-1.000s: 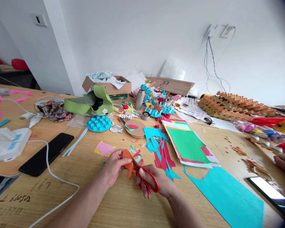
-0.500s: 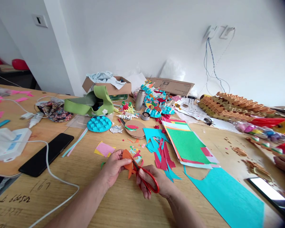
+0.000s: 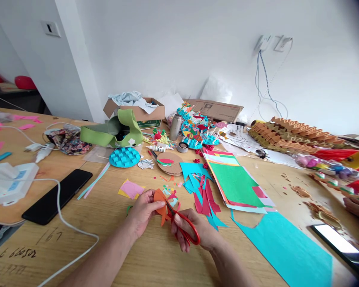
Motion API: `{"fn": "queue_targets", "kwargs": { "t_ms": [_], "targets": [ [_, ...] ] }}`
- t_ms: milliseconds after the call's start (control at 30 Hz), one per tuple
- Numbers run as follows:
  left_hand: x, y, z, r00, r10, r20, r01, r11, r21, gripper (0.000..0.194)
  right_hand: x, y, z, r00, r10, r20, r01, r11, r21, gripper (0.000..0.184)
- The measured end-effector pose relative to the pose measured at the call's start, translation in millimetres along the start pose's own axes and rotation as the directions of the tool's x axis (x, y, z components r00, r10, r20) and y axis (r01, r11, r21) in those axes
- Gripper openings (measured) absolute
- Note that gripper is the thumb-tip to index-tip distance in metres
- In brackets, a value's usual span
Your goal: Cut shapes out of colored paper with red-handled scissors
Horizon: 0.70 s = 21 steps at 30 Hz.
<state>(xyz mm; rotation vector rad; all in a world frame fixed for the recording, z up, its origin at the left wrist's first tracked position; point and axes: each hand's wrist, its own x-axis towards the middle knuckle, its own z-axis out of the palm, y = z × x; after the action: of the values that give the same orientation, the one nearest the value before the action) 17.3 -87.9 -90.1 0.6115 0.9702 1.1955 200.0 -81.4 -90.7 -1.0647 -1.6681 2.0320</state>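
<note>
Cutting, apparently: left hand (image 3: pixel 143 212) pinches orange paper (image 3: pixel 159 196); right hand (image 3: pixel 205 228) closed around red scissors (image 3: pixel 195 229). Next snip likely needs steady paper.

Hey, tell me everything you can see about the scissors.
The scissors have glossy red loop handles, seemingly plastic, and dark, metal-looking blades. They are in the right hand, whose fingers wrap the handles. They slant, blades pointing forward and to the left, at the orange paper held in the left hand. The fingers and paper partly cover them, so how wide the blades stand open is unclear.
</note>
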Motion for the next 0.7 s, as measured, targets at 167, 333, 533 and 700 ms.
{"fn": "queue_targets", "kwargs": {
  "t_ms": [167,333,533,700],
  "targets": [
    [-1.2,-0.2,0.9,1.0,0.015,-0.004,-0.015,1.0,0.007,0.034,0.5,2.7,-0.8,1.0,0.013,0.005,-0.013,1.0,-0.007,0.069],
    [-1.4,1.2,1.4,1.0,0.02,-0.014,-0.019,1.0,0.017,0.033,-0.2,2.2,-1.7,1.0,0.022,0.01,-0.022,1.0,-0.018,0.069],
    [-2.8,3.6,2.7,1.0,0.02,0.004,-0.02,1.0,0.024,0.033,-0.1,0.0,-1.9,0.999,0.03,0.016,-0.03,0.999,-0.021,0.07],
    [-3.3,3.1,2.2,1.0,0.016,0.001,-0.016,1.0,0.018,0.034,-0.9,-0.3,-1.8,0.999,0.032,0.015,-0.031,0.999,-0.038,0.07]
  ]
}}
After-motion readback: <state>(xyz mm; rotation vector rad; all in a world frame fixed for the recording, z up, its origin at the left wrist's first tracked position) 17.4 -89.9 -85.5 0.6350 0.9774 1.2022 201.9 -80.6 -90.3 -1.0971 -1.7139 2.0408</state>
